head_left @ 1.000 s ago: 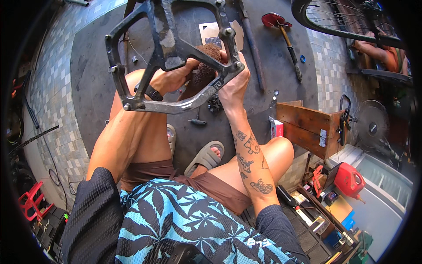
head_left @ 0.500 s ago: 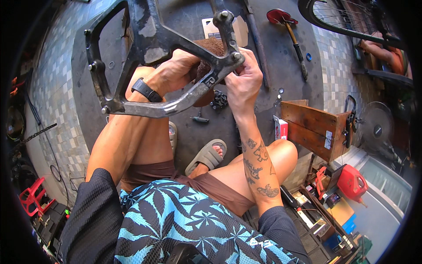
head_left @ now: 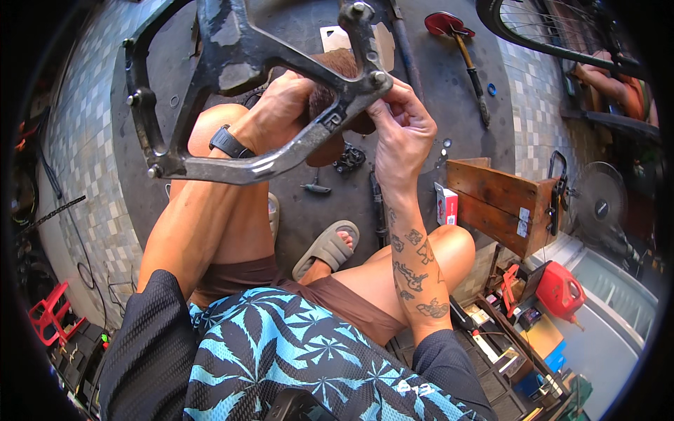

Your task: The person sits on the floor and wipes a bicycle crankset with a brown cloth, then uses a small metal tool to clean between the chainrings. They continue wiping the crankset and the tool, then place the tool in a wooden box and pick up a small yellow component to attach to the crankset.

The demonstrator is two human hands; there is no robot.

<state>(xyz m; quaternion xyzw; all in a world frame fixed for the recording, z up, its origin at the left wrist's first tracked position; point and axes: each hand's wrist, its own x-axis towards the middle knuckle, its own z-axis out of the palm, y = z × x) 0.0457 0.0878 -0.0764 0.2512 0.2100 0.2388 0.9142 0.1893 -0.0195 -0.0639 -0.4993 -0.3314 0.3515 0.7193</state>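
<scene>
Sitting low over a dark floor mat (head_left: 309, 210), a person holds a bare black bike frame part (head_left: 232, 165), a triangle of stout tubes, up in front of the knees. It spans from far left to centre, its worn lower tube running level across the view. The left hand (head_left: 277, 112) reaches in from behind that tube, fingers curled around a brown rag (head_left: 337, 70) pressed against the frame near its right corner; a black watch (head_left: 228, 142) sits on that wrist. The right hand (head_left: 401, 130) is at the same corner, fingertips (head_left: 382, 112) pinched on a small fitting just below a bolt (head_left: 379, 78); what sits between them is too small to tell. Neither hand is slack. The frame looks rigid and light for its bulk, likely to swing if held at one end only, so the thick tubes near the joints seem the surest places to grip; scuffed paint suggests a dry, non-slippery surface, though the thin tips at far left look easier to knock. Below, a grey sandal (head_left: 326, 247) rests on the mat. Near right stands a wooden box (head_left: 502, 200), with a red can (head_left: 559, 291) nearer still. Far right, a wheel (head_left: 547, 31) and a red-headed tool (head_left: 456, 35) lie on the floor.
</scene>
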